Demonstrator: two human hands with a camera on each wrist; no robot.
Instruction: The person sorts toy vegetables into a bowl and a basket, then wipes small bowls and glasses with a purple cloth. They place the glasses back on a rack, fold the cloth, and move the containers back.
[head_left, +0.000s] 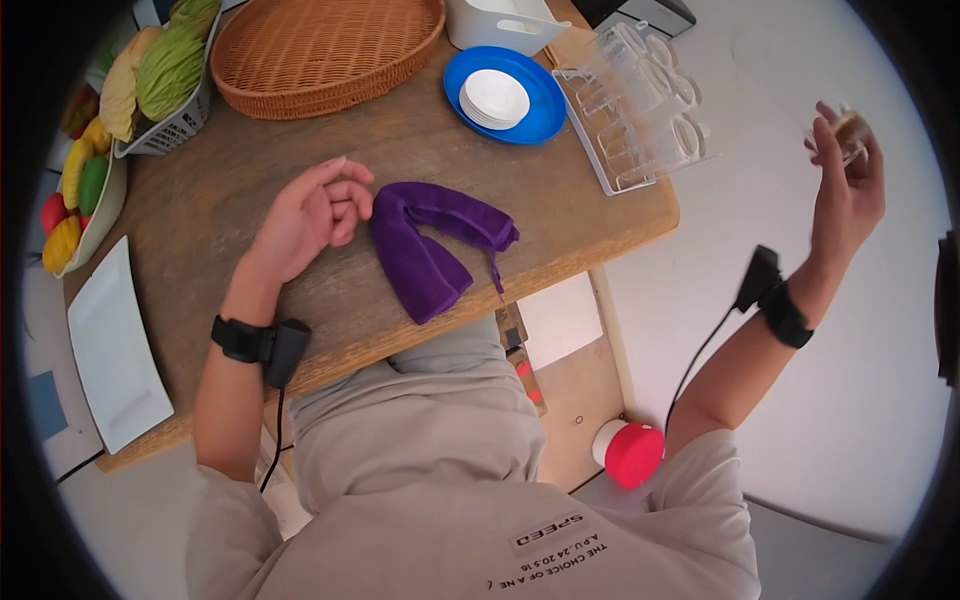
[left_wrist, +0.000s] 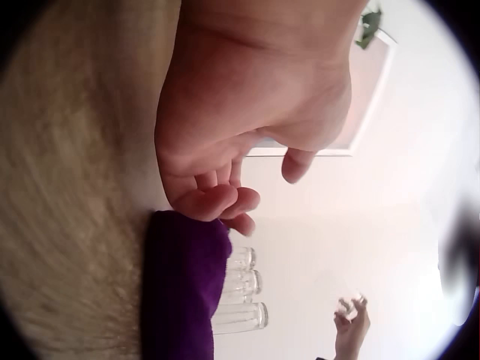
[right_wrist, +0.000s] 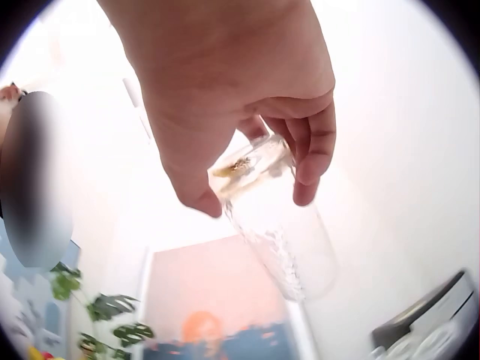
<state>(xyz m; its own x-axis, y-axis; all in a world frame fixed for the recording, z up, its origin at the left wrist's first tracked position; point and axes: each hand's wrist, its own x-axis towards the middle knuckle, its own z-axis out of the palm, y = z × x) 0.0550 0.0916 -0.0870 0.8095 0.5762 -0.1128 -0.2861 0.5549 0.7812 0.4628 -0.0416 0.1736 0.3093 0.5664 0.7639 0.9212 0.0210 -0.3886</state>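
My right hand (head_left: 850, 200) is raised out past the table's right side. It grips a clear drinking glass (right_wrist: 274, 225) near one end, thumb on one side and fingers on the other, as the right wrist view shows. In the head view that glass (head_left: 852, 135) is blurred. My left hand (head_left: 305, 220) lies over the table, fingers loosely curled and holding nothing. Its fingertips are right beside a folded purple cloth (head_left: 425, 270), which is bent into an arch near the front edge. The cloth (left_wrist: 180, 292) also shows below that hand in the left wrist view.
A rack (head_left: 590, 140) with several clear glasses (head_left: 645, 85) stands at the table's right end. Beside it is a blue plate (head_left: 550, 110) with white dishes (head_left: 495, 98). A wicker tray (head_left: 290, 100), produce basket (head_left: 170, 140) and white platter (head_left: 115, 350) are further left.
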